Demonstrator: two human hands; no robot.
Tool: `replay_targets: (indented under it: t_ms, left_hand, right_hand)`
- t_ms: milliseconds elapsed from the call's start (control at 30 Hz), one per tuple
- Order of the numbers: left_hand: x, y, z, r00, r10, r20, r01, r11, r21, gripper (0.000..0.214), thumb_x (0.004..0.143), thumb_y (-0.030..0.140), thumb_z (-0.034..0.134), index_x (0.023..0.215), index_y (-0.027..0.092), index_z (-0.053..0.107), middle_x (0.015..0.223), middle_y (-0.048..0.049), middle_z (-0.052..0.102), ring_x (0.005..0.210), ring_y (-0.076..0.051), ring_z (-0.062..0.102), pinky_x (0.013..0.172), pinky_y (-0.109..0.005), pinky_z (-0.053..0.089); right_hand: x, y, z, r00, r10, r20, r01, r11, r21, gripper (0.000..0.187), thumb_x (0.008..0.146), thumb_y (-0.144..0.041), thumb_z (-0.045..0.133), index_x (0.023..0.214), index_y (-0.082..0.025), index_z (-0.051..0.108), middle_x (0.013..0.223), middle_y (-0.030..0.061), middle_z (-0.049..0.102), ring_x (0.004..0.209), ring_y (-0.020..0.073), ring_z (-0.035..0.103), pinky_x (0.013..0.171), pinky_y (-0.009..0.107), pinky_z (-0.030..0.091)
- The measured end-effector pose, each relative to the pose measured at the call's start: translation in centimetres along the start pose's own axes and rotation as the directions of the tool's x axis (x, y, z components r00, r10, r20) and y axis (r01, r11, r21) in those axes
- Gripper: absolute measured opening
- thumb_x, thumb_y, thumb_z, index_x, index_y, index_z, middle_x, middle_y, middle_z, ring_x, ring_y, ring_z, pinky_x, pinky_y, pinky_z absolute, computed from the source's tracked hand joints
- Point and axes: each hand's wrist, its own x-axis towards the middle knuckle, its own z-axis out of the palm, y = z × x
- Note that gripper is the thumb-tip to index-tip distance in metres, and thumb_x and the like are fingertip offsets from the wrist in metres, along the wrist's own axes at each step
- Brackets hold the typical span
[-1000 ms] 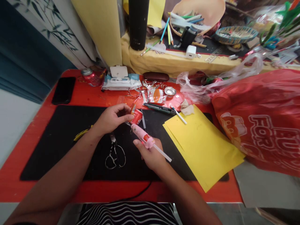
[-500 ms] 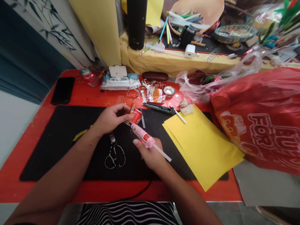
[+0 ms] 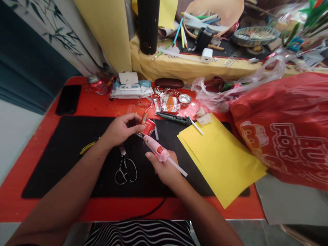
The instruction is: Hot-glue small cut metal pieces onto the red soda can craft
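My left hand pinches a small red piece cut from a drink can above the black mat. My right hand grips a pink glue gun with a white glue stick sticking out of its back. The gun's nozzle points at the red piece and touches or nearly touches it. A pair of scissors lies on the mat just below my left wrist.
Yellow paper sheets lie right of my hands, with a white stick and a utility knife beyond. A large red plastic bag fills the right. A phone, a red can, a wipes pack and metal scraps sit behind.
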Motion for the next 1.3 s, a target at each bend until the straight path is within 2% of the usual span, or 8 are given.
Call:
replay_targets:
  t_ms: [367, 567, 767, 967, 1033, 1200, 1300]
  left_hand:
    - [0.0, 0.26, 0.1, 1.0, -0.016, -0.01, 0.016, 1.0, 0.018, 0.054, 0.073, 0.067, 0.094, 0.09, 0.02, 0.074, 0.086, -0.0021, 0.072, 0.079, -0.02, 0.065, 0.072, -0.03, 0.055]
    - [-0.01, 0.45, 0.13, 1.0, -0.015, -0.013, 0.015, 1.0, 0.008, 0.053, 0.072, 0.065, 0.095, 0.089, 0.02, 0.074, 0.085, -0.0019, 0.072, 0.078, -0.019, 0.064, 0.072, -0.03, 0.055]
    - [-0.02, 0.35, 0.11, 1.0, -0.018, -0.011, 0.018, 1.0, 0.019, 0.053, 0.072, 0.066, 0.095, 0.089, 0.02, 0.074, 0.084, -0.0017, 0.071, 0.077, -0.02, 0.064, 0.07, -0.029, 0.055]
    - [-0.06, 0.2, 0.08, 1.0, -0.018, -0.005, 0.018, 1.0, 0.015, 0.049, 0.074, 0.062, 0.094, 0.09, 0.02, 0.074, 0.085, -0.0014, 0.072, 0.078, -0.02, 0.066, 0.072, -0.029, 0.056]
    - [-0.06, 0.11, 0.05, 1.0, -0.017, -0.007, 0.017, 1.0, 0.014, 0.047, 0.075, 0.06, 0.094, 0.091, 0.02, 0.074, 0.085, -0.0015, 0.073, 0.079, -0.02, 0.066, 0.072, -0.029, 0.056]
    - [-0.03, 0.06, 0.02, 1.0, -0.015, -0.009, 0.015, 1.0, 0.017, 0.045, 0.076, 0.059, 0.093, 0.09, 0.02, 0.074, 0.086, -0.0017, 0.073, 0.079, -0.02, 0.067, 0.074, -0.031, 0.057]
    - [-0.02, 0.14, 0.04, 1.0, -0.011, -0.013, 0.011, 1.0, 0.027, 0.044, 0.076, 0.058, 0.092, 0.09, 0.021, 0.074, 0.085, -0.0016, 0.074, 0.078, -0.02, 0.067, 0.073, -0.031, 0.056]
  right_hand:
    - [-0.02, 0.23, 0.11, 1.0, 0.014, -0.024, -0.014, 1.0, 0.001, 0.036, 0.101, -0.054, 0.075, 0.104, -0.02, 0.087, 0.054, -0.0017, 0.061, 0.053, 0.0174, 0.059, 0.047, 0.023, 0.044]
    - [-0.01, -0.47, -0.22, 0.999, 0.031, 0.013, -0.031, 0.999, -0.026, 0.033, 0.102, -0.05, 0.075, 0.105, -0.02, 0.087, 0.056, -0.003, 0.057, 0.051, 0.0157, 0.055, 0.048, 0.024, 0.043]
    - [0.08, -0.5, -0.14, 1.0, 0.014, 0.023, -0.012, 0.998, -0.055, 0.037, 0.103, -0.053, 0.071, 0.121, -0.024, 0.087, 0.061, -0.0016, 0.064, 0.058, 0.0192, 0.063, 0.052, 0.025, 0.046]
    - [0.03, -0.33, -0.05, 1.0, 0.012, 0.005, -0.012, 0.999, -0.044, 0.038, 0.103, -0.055, 0.071, 0.118, -0.024, 0.087, 0.064, 0.0001, 0.067, 0.061, 0.0208, 0.065, 0.053, 0.027, 0.046]
    - [0.02, -0.35, -0.09, 1.0, 0.007, 0.0, -0.007, 0.999, -0.039, 0.038, 0.102, -0.054, 0.072, 0.119, -0.023, 0.087, 0.063, -0.0002, 0.066, 0.06, 0.0201, 0.063, 0.053, 0.026, 0.045]
    - [0.09, -0.43, -0.18, 1.0, 0.017, 0.004, -0.017, 0.999, -0.035, 0.034, 0.102, -0.052, 0.073, 0.103, -0.02, 0.086, 0.061, -0.0014, 0.061, 0.057, 0.0166, 0.057, 0.051, 0.024, 0.043]
    - [0.11, -0.29, -0.17, 1.0, 0.017, 0.005, -0.017, 1.0, -0.022, 0.035, 0.102, -0.052, 0.073, 0.104, -0.02, 0.086, 0.058, -0.0019, 0.059, 0.056, 0.0169, 0.057, 0.051, 0.024, 0.046]
